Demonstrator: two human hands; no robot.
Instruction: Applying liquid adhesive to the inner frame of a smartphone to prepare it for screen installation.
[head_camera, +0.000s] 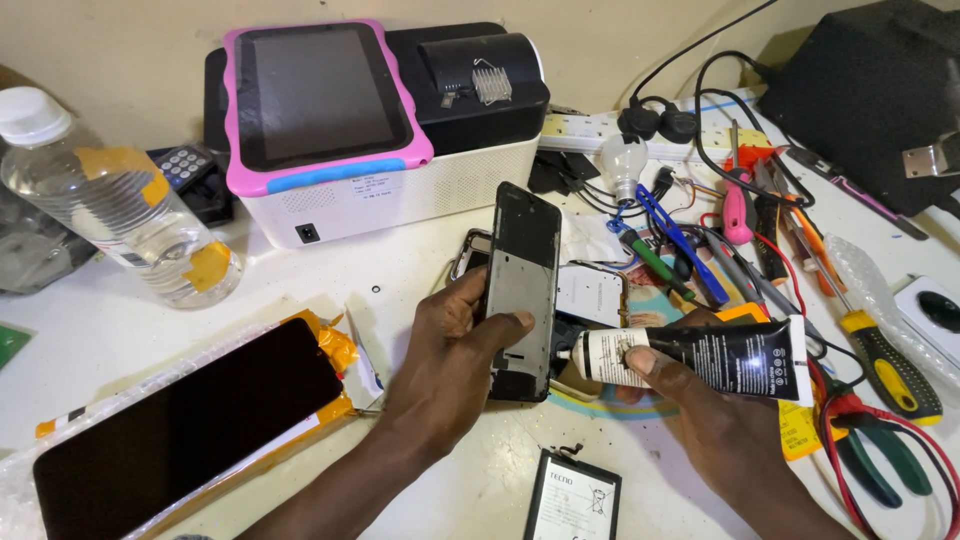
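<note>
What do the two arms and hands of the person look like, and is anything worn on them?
Both forearms are bare as far as the picture shows: no sleeve, glove, watch or bracelet is visible. The left hand and the right hand have short nails, and no ring can be seen on the fingers that show. The arms come in from the bottom edge, so anything worn higher up is out of view.

The left hand (455, 345) holds a stripped phone frame (522, 290) upright above the white desk (300, 280); the right hand (700, 400) grips a black glue tube (700, 358), its white nozzle touching the frame's lower edge; a dark phone screen (185, 425) lies on yellow wrapping at left; a phone battery (572, 497) lies just below the hands.
</note>
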